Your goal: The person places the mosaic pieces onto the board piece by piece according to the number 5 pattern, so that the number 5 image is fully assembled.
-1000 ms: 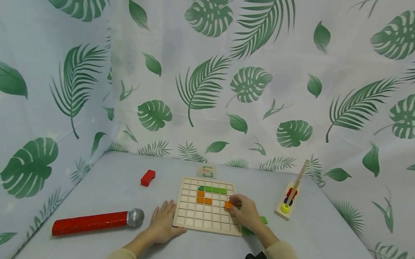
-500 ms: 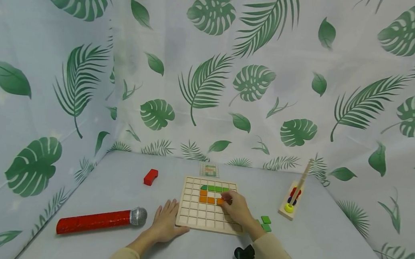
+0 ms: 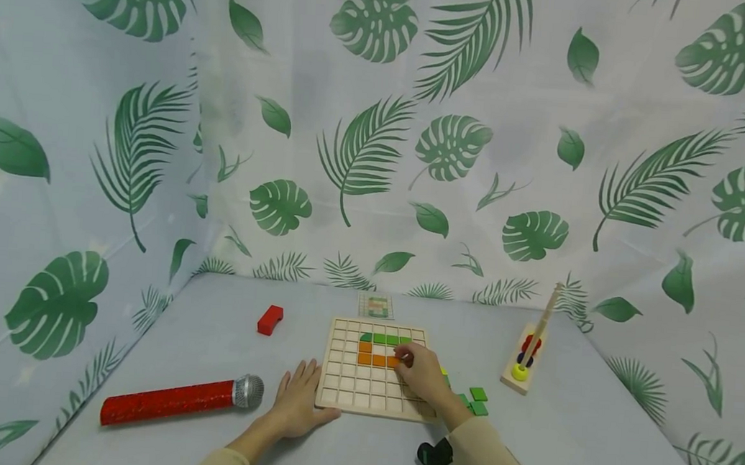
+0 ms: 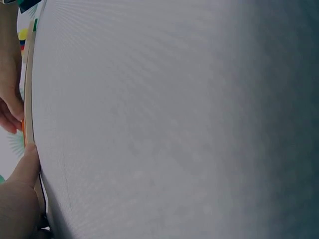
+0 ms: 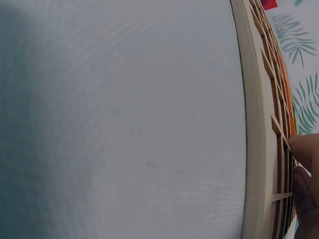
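A wooden grid board [image 3: 349,386] lies on the pale tabletop. Orange tiles [image 3: 371,360] form an L on it, below a row of green tiles [image 3: 386,339]. My right hand [image 3: 426,374] holds its curled thumb and fingers at the orange tile [image 3: 392,362] at the row's right end, which lies in line with its neighbours. That hand covers part of the board's right side. Flat on the table, my left hand [image 3: 296,403] rests against the board's left edge with straight fingers; its thumb [image 4: 29,162] is along the near edge in the left wrist view.
Loose green tiles [image 3: 479,394] lie right of the board, partly behind my forearm. Behind the board is a small pattern card [image 3: 375,305]. A red toy microphone [image 3: 169,400], a red arch block [image 3: 270,320], a wooden bead stand [image 3: 518,376] and a black object [image 3: 435,454] stand around.
My right hand has carried the orange tile leftward across the board and set it beside the other orange tiles, closing the gap. My left hand has stayed at the board's edge.
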The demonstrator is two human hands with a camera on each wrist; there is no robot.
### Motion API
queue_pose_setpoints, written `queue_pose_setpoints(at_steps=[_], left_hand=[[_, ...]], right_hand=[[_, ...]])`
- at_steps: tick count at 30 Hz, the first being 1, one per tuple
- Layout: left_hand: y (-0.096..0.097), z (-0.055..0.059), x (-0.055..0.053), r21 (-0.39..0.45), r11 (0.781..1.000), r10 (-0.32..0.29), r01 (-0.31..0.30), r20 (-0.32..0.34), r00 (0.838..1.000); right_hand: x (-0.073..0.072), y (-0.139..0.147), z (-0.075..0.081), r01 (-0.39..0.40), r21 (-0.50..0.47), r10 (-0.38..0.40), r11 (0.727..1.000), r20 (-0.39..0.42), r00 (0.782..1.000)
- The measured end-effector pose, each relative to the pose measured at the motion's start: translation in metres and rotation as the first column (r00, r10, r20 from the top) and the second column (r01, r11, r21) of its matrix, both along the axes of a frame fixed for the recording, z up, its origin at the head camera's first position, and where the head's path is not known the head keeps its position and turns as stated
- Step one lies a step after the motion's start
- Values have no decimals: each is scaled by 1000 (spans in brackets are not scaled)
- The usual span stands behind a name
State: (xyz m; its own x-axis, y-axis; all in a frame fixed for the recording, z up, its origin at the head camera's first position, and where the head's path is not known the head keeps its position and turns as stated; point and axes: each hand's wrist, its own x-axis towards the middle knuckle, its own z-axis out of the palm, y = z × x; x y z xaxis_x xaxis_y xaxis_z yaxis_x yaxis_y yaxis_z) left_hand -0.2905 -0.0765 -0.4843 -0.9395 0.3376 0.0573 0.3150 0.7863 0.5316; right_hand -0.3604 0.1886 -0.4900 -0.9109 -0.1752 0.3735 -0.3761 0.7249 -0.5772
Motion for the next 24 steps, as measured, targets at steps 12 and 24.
queue_pose_setpoints(at_steps=[12, 24], left_hand=[[0, 1, 1, 0, 1000, 3, -3, -1, 1000], [1, 0, 0, -2, 1000, 5, -5, 0, 1000]], right_hand=[[2, 10, 3, -17, -34, 18, 999, 15, 1000], [5, 56, 15, 168, 6, -168, 986, -2, 986]])
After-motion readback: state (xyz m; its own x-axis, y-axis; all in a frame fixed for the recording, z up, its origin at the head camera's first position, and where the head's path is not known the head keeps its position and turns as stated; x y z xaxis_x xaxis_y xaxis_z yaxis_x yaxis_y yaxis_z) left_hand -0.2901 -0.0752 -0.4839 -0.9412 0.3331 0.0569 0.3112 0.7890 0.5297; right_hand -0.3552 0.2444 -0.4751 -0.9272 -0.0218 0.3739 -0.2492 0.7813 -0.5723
